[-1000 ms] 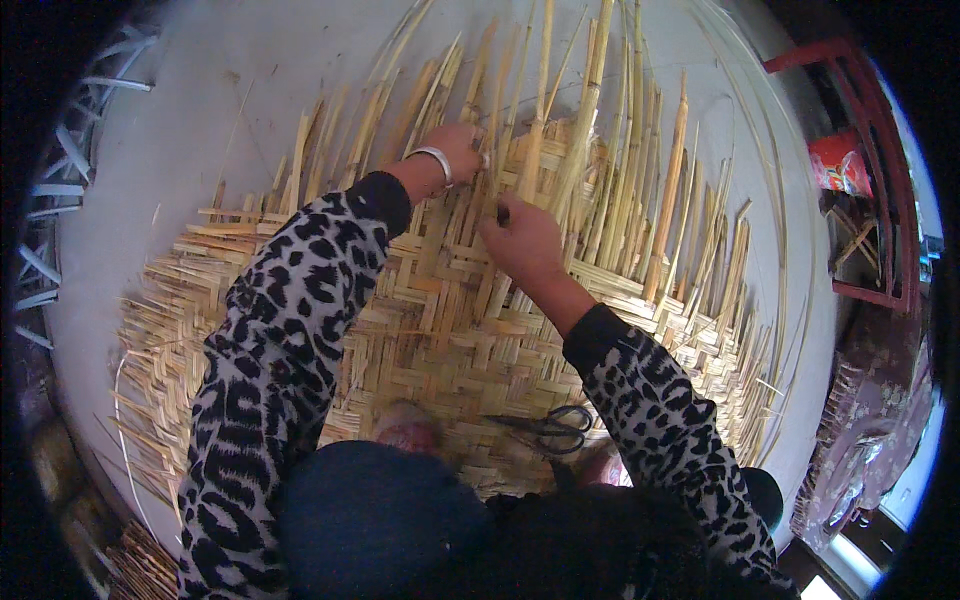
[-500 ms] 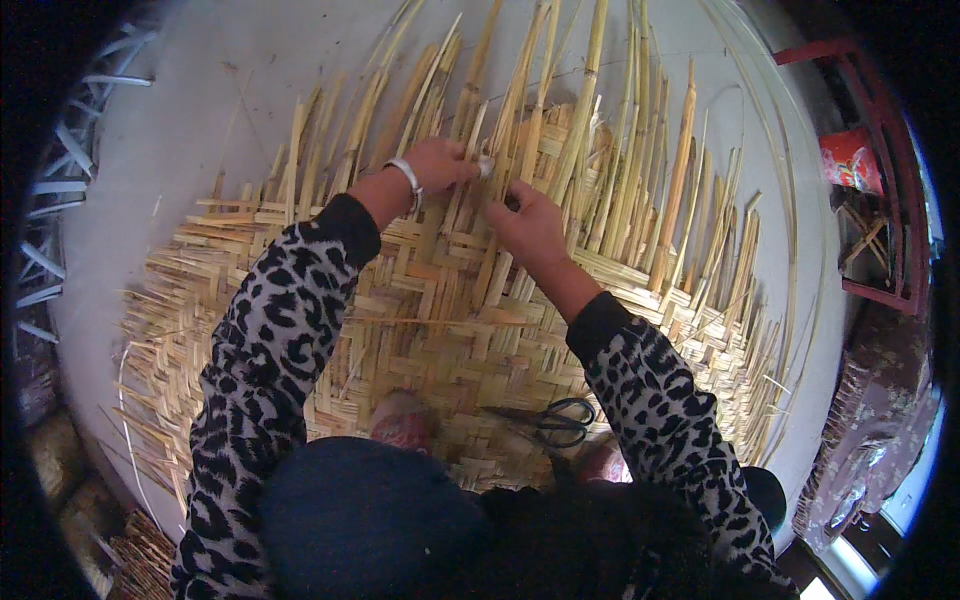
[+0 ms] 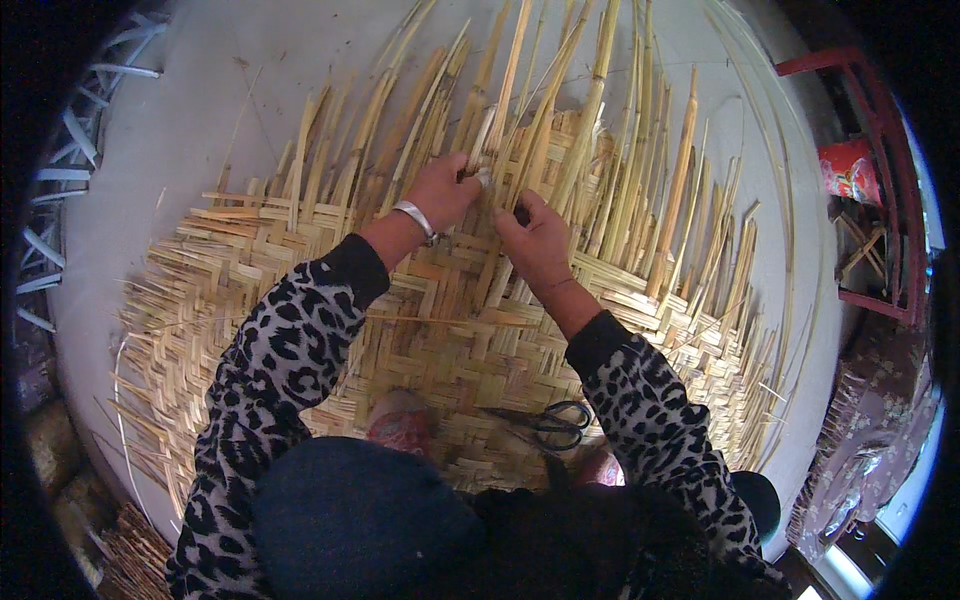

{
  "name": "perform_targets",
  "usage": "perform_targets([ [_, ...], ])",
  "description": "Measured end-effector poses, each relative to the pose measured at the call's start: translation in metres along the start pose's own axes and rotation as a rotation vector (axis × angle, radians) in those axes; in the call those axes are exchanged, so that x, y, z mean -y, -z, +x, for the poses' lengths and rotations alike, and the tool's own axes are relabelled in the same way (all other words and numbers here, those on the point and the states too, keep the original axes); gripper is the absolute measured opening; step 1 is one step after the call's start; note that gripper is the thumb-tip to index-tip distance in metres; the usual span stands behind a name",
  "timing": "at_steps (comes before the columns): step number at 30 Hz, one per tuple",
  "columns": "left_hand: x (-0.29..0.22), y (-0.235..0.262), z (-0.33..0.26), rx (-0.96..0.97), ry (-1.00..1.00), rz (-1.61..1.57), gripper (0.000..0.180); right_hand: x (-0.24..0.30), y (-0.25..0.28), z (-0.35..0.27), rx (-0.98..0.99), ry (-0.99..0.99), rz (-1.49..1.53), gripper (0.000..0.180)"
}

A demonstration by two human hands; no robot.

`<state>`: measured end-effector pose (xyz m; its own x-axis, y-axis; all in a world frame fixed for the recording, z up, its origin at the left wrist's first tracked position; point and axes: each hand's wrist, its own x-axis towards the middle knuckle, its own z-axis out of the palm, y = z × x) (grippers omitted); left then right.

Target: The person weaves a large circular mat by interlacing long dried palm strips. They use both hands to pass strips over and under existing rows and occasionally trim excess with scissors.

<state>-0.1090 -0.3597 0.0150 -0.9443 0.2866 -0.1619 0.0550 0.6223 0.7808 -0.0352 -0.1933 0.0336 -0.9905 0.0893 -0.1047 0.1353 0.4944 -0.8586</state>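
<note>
A large woven reed mat lies under me, its long loose strips standing out along the far edge. My left hand, with a silver bracelet on the wrist and something white at a fingertip, is closed on a pale reed strip near the middle of that edge. Just to its right, my right hand is pinched at the lower part of the strips; its fingertips partly hide what they grip. Dark-handled scissors rest on the mat near my feet.
My shoes stand on the mat's near part. A dark red wooden frame is at the right, with a red patterned container inside it. Fringed brown cloth hangs below. White metal bars line the left.
My left hand has drawn slightly nearer to me, its wrist turning. The right hand has shifted a little right and nearer. Strips between the hands have changed position.
</note>
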Motion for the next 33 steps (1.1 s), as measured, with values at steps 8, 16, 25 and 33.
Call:
perform_targets([
  [8, -0.007, 0.027, -0.021, 0.159, 0.030, -0.458, 0.028, -0.002, -0.006, 0.008, 0.052, 0.119, -0.044, 0.025],
  [16, -0.015, 0.053, -0.034, -0.161, -0.671, 0.469, 0.026, -0.005, 0.008, 0.013, 0.376, 0.264, -0.303, 0.027],
  [25, 0.009, 0.067, -0.007, 0.455, -0.100, 0.689, 0.027, -0.017, 0.008, 0.002, 0.185, 0.366, -0.200, 0.025],
  [33, 0.018, 0.055, -0.011, 0.434, -0.064, 0.601, 0.029, -0.011, 0.009, -0.010, 0.385, 0.294, -0.536, 0.022],
])
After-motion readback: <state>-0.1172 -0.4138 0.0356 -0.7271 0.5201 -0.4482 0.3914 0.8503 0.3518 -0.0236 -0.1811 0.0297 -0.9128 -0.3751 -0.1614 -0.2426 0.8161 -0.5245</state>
